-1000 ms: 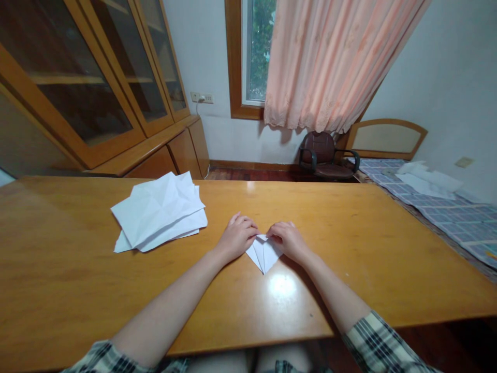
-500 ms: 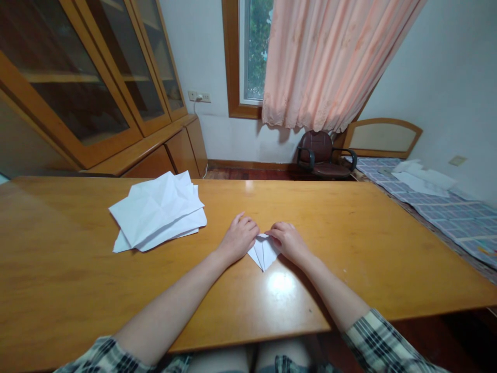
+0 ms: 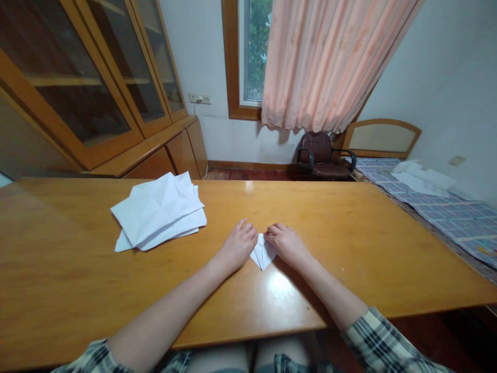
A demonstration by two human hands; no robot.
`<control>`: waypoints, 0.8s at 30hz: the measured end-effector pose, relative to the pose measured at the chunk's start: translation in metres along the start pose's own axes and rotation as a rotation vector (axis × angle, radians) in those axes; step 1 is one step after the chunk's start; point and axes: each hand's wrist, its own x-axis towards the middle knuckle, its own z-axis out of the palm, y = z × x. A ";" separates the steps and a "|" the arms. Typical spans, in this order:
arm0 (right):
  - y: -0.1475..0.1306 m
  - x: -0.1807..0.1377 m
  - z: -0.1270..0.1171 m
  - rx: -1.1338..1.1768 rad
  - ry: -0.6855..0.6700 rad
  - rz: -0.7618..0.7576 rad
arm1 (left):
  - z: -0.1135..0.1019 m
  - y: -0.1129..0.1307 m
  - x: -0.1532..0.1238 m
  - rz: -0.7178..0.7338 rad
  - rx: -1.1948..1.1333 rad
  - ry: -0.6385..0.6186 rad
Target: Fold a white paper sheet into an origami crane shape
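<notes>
Folded paper [image 3: 262, 256]: white, flat, tapering to a point toward us, creases running down to the tip; it lies on the table between our two hands.
Table [image 3: 368, 233]: glossy yellow-brown wood, faintly grained, glare just below the paper.
Paper stack [image 3: 159, 210]: white sheets, creased, uneven at the edges.
Left hand [image 3: 240, 243]: back upward, fingers curled over the paper's left side; its thumb is hidden, and we cannot tell whether it pinches or merely presses.
Right hand [image 3: 286, 243]: back upward, fingertips gathered, pinching the upper right edge.
Plaid sleeves [image 3: 382, 334]: from them both our forearms slant inward.
Edges: near rim beneath our forearms, far rim well beyond our fingers; wood runs on broadly rightward, paper stack well apart on the left.
</notes>
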 end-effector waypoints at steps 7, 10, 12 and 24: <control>-0.003 -0.002 -0.009 0.012 0.014 -0.026 | 0.001 0.009 -0.002 -0.012 0.074 -0.061; -0.002 -0.007 -0.010 0.065 0.025 0.011 | 0.000 0.010 -0.003 -0.027 0.038 -0.071; -0.001 -0.008 -0.009 0.105 0.028 0.026 | -0.001 0.010 -0.003 -0.049 -0.002 -0.090; 0.012 -0.008 -0.004 0.208 0.029 0.024 | 0.011 0.035 -0.007 -0.311 0.028 -0.234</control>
